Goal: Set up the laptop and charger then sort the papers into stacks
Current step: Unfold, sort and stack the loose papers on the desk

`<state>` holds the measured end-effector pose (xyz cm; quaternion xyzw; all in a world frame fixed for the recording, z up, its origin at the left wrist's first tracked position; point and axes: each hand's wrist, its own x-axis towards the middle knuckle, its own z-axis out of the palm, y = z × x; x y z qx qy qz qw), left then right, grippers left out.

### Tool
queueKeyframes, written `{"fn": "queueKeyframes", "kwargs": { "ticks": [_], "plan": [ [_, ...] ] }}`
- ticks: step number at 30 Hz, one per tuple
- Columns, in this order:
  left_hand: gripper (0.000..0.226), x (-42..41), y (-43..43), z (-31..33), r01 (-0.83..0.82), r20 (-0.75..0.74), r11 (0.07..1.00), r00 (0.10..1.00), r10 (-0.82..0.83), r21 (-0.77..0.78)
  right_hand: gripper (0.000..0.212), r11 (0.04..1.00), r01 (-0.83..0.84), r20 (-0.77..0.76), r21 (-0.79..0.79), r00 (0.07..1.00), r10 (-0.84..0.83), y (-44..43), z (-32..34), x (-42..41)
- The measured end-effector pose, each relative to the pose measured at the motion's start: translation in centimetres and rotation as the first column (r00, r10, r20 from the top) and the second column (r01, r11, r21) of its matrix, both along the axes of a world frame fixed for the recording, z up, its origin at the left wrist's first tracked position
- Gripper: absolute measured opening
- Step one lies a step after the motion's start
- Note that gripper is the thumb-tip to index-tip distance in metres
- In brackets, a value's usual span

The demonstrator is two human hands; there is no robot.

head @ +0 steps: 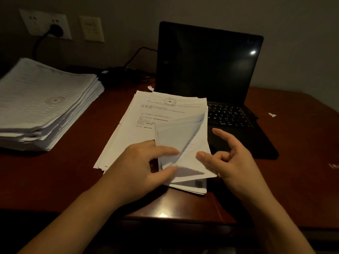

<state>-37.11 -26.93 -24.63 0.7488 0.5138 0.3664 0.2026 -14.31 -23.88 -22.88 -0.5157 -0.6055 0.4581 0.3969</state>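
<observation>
Head view, dim light.

- Dark reddish wooden desk (293, 136), glossy and smooth, is catching a small glare at its near edge.
- Laptop (207, 66), matte black, is standing open toward the back right. Its screen is dark and is reflecting one bright spot, and the keyboard is partly showing.
- Charger brick (110, 75), a black block, is lying left of the laptop. A thin black cable (136, 54) is looping up behind it, and a round black plug (56, 30) is sitting in the white wall socket (44, 21). A second pale wall plate (92, 29) is hanging beside it.
- Tall paper stack (45, 103) is sitting at far left. It is made of thin white printed sheets with ragged, fanned edges, and a faint round stamp is showing on top.
- Lower paper stack (145, 116) is lying at centre, with its right edge overlapping the laptop's base. Its top page is carrying a round star seal and printed lines.
- Lifted sheets (183, 142) are curling up from this stack's near right corner, bent into a soft fold.
- Left hand (143, 164) is pinching these sheets between thumb and forefinger.
- Right hand (234, 162) is hanging loose with its forefinger extended. Only its thumb tip is touching the sheets' right edge, and it is grasping nothing.
- Small white paper scrap (272, 115) is lying right of the laptop.
</observation>
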Motion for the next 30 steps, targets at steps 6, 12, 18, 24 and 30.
{"fn": "queueKeyframes", "kwargs": {
  "ticks": [6,12,18,24,30],
  "plan": [
    [0.009,0.0,0.1,0.0,-0.137,0.111,0.981,0.986,0.122,0.134,0.06,0.988,0.151,-0.082,0.019,0.985,-0.149,0.6,-0.6,0.2],
    [0.006,0.0,-0.4,1.1,-0.192,0.271,0.958,0.953,0.132,0.212,0.05,0.982,0.187,-0.212,-0.019,0.959,-0.187,1.4,0.6,-0.1],
    [0.082,0.7,-1.2,1.7,0.009,0.39,0.999,0.921,-0.026,0.045,0.083,0.985,0.051,-0.281,-0.166,0.955,-0.096,4.9,2.8,-2.1],
    [0.061,0.4,-0.9,1.2,0.242,0.368,0.951,0.916,-0.159,-0.192,0.114,0.993,0.101,0.065,-0.06,0.993,-0.097,7.3,3.6,-1.2],
    [0.046,-0.5,2.5,3.6,-0.076,0.44,0.967,0.88,0.179,-0.243,0.106,0.988,0.156,-0.113,-0.002,0.981,-0.155,7.2,5.7,1.1]
  ]
}}
